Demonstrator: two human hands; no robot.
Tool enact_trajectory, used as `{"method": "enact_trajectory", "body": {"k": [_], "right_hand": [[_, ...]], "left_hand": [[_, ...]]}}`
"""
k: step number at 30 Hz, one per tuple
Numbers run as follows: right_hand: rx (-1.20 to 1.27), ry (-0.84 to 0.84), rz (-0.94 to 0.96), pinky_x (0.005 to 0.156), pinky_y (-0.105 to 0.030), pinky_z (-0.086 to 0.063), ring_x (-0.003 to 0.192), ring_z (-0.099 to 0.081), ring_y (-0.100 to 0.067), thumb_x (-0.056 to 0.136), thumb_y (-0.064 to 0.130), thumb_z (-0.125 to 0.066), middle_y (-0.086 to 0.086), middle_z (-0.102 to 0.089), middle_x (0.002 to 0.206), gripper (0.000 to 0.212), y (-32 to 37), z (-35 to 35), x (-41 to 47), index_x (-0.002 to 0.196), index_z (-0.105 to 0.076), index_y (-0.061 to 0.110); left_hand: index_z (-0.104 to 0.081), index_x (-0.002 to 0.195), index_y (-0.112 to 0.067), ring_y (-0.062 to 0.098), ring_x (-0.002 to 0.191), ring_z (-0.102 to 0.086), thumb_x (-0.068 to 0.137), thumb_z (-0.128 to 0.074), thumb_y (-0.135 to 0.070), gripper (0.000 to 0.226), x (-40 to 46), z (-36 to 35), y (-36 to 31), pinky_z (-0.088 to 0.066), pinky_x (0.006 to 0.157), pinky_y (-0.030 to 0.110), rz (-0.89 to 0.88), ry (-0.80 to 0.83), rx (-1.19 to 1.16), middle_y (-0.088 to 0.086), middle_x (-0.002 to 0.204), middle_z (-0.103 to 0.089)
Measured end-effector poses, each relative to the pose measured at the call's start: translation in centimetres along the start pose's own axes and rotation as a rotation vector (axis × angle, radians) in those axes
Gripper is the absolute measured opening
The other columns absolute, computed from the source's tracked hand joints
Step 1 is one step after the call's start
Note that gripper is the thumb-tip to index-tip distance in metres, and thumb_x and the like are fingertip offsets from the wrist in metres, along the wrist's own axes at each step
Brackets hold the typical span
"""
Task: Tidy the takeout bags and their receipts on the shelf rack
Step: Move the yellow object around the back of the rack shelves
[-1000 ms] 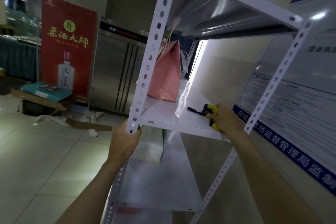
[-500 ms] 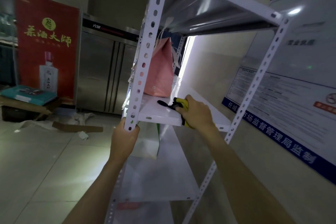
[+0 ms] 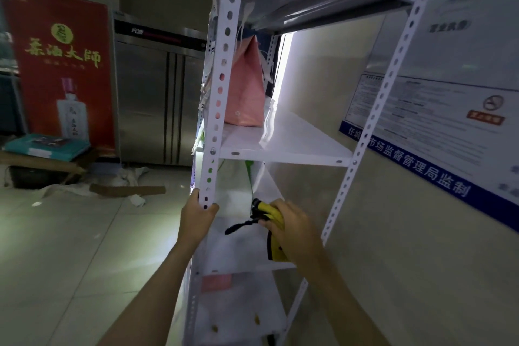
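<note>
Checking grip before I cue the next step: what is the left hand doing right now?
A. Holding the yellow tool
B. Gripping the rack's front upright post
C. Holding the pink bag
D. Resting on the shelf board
B: the left hand is wrapped around the white perforated post; the right hand holds the yellow tool.

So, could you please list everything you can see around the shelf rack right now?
shelf rack: one, white, centre, against the wall
takeout bag: one, pink, upright on the upper shelf
white bag: one, on the shelf below
yellow tool: one, yellow and black, in the right hand
refrigerator: one, steel, behind on the left
banner: one, red, far left
wall notice: one, white and blue, right
left hand: gripping the front post
right hand: holding the tool
</note>
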State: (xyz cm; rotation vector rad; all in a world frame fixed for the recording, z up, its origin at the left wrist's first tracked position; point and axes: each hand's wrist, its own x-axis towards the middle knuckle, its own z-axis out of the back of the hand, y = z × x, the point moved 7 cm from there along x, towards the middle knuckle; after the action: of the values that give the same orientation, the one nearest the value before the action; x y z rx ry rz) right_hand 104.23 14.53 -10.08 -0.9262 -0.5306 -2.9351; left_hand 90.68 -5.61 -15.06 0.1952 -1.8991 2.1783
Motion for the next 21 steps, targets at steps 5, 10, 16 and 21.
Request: {"method": "enact_trajectory", "body": {"k": [5, 10, 16, 21], "right_hand": [[0.086, 0.159, -0.198, 0.071, -0.031, -0.046, 0.085, -0.053, -0.014, 0.094, 0.052, -0.062, 0.009, -0.054, 0.089, 0.028, -4.8, -6.2, -6.9, 0.096, -0.056, 0.025], [0.152, 0.241, -0.300, 0.069, -0.028, -0.045, 0.084, -0.056, -0.010, 0.093, 0.050, -0.066, 0.012, -0.055, 0.086, 0.025, -7.1, -9.9, -11.3, 0.090, -0.053, 0.029], [0.232, 0.330, -0.386, 0.071, -0.034, -0.053, 0.077, -0.058, -0.007, 0.090, 0.056, -0.065, 0.010, -0.057, 0.081, 0.032, -9.8, -14.6, -13.9, 0.082, -0.051, 0.028], [0.287, 0.405, -0.356, 0.062, -0.026, -0.044, 0.077, -0.056, -0.008, 0.090, 0.055, -0.066, 0.010, -0.054, 0.080, 0.031, -11.4, -17.4, -14.9, 0.083, -0.051, 0.029]], "left_hand": [[-0.053, 0.114, -0.018, 0.008, 0.076, -0.060, 0.089, -0.067, -0.001, 0.034, -0.7, -0.3, 2.1, -0.043, 0.058, 0.020, 0.022, 0.015, 0.028, -0.009, 0.090, -0.061], [-0.055, 0.110, -0.016, 0.019, 0.074, -0.060, 0.088, -0.067, -0.003, 0.028, -1.2, -0.8, 5.3, -0.046, 0.058, 0.025, 0.058, -0.009, 0.029, 0.002, 0.091, -0.064], [-0.060, 0.112, -0.016, 0.007, 0.081, -0.064, 0.090, -0.071, -0.012, 0.024, -3.3, -1.2, 10.8, -0.044, 0.061, 0.011, 0.083, -0.090, 0.082, -0.002, 0.096, -0.068], [-0.058, 0.124, -0.016, 0.001, 0.079, -0.061, 0.095, -0.069, -0.022, 0.031, -5.4, -2.2, 14.5, -0.043, 0.063, 0.014, 0.145, -0.160, 0.126, -0.004, 0.097, -0.068]]}}
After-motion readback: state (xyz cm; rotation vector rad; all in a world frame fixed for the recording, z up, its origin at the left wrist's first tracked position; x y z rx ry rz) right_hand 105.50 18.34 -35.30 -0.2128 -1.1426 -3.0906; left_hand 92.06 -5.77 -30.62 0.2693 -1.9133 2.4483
